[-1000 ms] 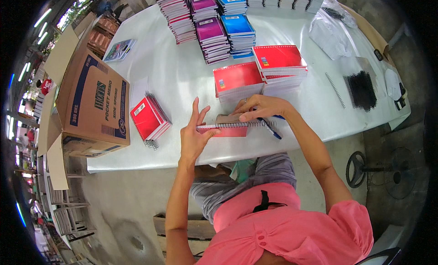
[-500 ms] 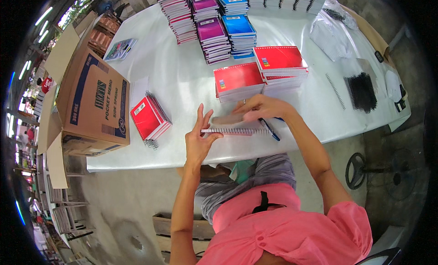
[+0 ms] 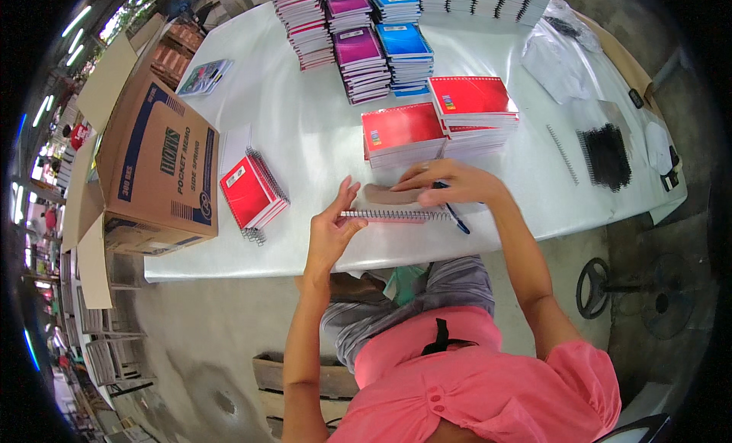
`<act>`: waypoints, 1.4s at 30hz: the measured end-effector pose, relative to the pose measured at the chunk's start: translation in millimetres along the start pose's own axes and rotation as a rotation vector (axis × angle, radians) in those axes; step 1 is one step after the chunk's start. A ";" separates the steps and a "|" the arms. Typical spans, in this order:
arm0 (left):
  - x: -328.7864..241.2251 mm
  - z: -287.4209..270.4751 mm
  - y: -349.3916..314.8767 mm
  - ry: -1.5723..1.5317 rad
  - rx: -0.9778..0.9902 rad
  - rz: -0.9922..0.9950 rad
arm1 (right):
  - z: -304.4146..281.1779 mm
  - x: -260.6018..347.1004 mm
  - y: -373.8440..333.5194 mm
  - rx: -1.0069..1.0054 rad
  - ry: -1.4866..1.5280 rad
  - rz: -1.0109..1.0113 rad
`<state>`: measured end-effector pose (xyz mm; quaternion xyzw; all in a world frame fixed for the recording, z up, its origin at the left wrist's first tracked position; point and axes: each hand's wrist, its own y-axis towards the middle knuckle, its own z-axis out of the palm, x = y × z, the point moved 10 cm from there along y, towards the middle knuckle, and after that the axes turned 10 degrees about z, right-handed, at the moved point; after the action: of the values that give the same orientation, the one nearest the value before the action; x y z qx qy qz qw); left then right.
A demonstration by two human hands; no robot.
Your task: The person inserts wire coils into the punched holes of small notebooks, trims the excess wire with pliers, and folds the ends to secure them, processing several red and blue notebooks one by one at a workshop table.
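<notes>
My left hand [image 3: 329, 223] pinches the left end of a spiral notebook [image 3: 381, 219], thumb on the near side and fingers behind. The notebook stands close to edge-on, its coil facing up. Bare coil loops [image 3: 438, 215] run past its right end. Above it, my right hand [image 3: 442, 181] reaches over a brown oblong piece [image 3: 390, 194], fingers stretched leftward and thumb apart, pointing down near the coil. Beneath that hand lies a dark blue pen-like tool [image 3: 458, 220], partly hidden. Whether the hand touches the brown piece, I cannot tell.
Red notebooks [image 3: 402, 130] are stacked just beyond my hands, with purple [image 3: 358, 48] and blue [image 3: 402, 40] stacks behind. More red notebooks [image 3: 248, 193] lie left, beside a large cardboard box [image 3: 156, 165]. Loose black coils [image 3: 606, 157] lie right. The table edge [image 3: 366, 269] is near me.
My right hand has shifted slightly right, its thumb now spread from the fingers. The brown piece shows a little farther right. My left hand keeps its hold on the notebook.
</notes>
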<state>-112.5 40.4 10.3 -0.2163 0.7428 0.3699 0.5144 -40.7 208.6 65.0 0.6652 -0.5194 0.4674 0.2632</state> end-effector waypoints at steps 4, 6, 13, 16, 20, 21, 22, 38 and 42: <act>0.0 7.6 1.6 -0.162 0.105 -0.044 | -41.9 8.6 -82.5 -0.270 -0.252 0.038; -7.6 7.5 3.9 -0.205 0.111 0.044 | -67.3 -15.8 -131.0 -0.427 -0.254 0.257; 7.2 14.4 -1.3 -0.198 0.163 -0.061 | -88.3 -34.6 -200.1 -1.087 -1.181 0.391; 4.0 17.4 -7.2 -0.167 0.128 -0.076 | -65.5 -16.6 -156.1 -1.170 -0.586 0.134; 11.2 10.6 -16.5 -0.130 0.131 -0.056 | 32.0 73.6 -41.2 -0.892 -0.615 -0.281; 9.9 11.2 -16.8 -0.129 0.136 -0.056 | 47.3 77.5 -23.6 -0.851 -0.631 -0.290; 15.6 13.1 -19.3 -0.156 0.131 -0.150 | 51.6 76.1 -14.7 -0.853 -0.633 -0.290; -19.2 -6.8 -19.0 0.030 -0.098 -0.027 | -1.4 -1.3 -83.8 -1.179 -0.630 0.266; -50.6 9.7 -27.1 0.576 -0.036 0.273 | 30.6 -32.6 -83.2 -1.085 -0.977 0.304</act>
<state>-68.6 27.8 46.3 -0.2197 0.8734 0.3720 0.2248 47.2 224.4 34.1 0.4946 -0.8213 -0.1723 0.2261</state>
